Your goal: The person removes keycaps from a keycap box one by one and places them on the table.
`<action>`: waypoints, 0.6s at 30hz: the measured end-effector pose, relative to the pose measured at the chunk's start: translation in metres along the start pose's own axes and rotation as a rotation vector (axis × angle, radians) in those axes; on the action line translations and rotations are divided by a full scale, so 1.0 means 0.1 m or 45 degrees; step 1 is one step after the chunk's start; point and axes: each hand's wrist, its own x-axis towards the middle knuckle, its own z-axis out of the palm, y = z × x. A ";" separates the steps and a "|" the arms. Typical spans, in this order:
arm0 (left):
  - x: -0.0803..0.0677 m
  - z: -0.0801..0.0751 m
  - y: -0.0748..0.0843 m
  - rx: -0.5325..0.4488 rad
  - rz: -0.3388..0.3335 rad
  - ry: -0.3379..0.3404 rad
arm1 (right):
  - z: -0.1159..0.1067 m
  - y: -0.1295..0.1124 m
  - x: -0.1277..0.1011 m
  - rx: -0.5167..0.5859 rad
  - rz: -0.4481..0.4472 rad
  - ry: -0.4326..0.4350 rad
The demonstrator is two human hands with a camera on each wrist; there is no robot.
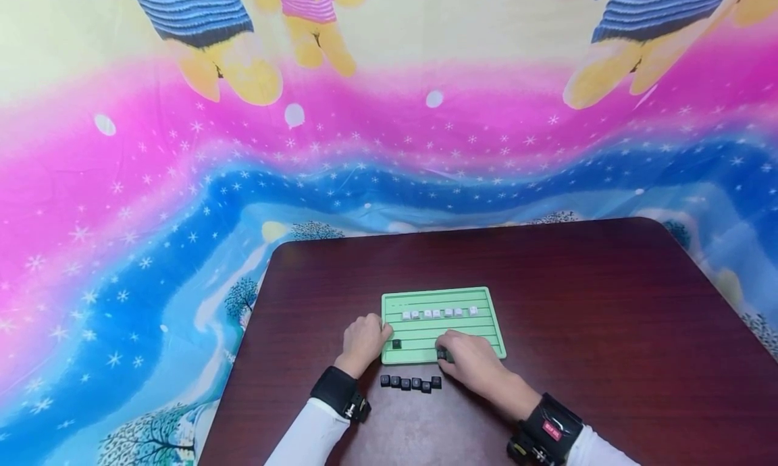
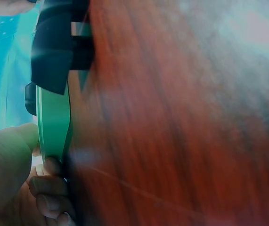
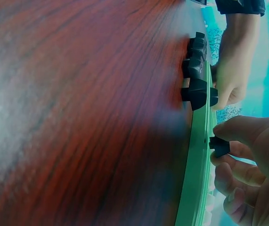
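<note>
A light green ridged tray lies on the table. White keycaps stand in a row across its middle, and one black keycap sits near its lower left corner. My left hand grips the tray's left edge; in the left wrist view its thumb and curled fingers are around that edge. Over the tray's near edge, my right hand pinches another black keycap between thumb and fingers. Several loose black keycaps lie in a row in front of the tray.
The dark reddish-brown wooden table has rounded far corners. Behind it hangs a colourful printed cloth. Black camera bands are strapped to both wrists, the right band close to the table's near side.
</note>
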 end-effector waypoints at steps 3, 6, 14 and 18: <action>0.00 -0.01 0.00 -0.005 0.005 -0.001 | -0.02 0.01 -0.02 -0.010 0.011 -0.025; 0.00 -0.02 0.01 -0.011 0.004 -0.003 | -0.04 0.01 -0.04 -0.025 0.020 -0.053; 0.02 -0.01 0.01 -0.008 -0.011 -0.021 | -0.08 0.03 -0.10 -0.044 0.007 -0.073; 0.01 0.00 0.01 -0.002 -0.015 -0.016 | -0.09 0.03 -0.13 -0.040 -0.015 -0.082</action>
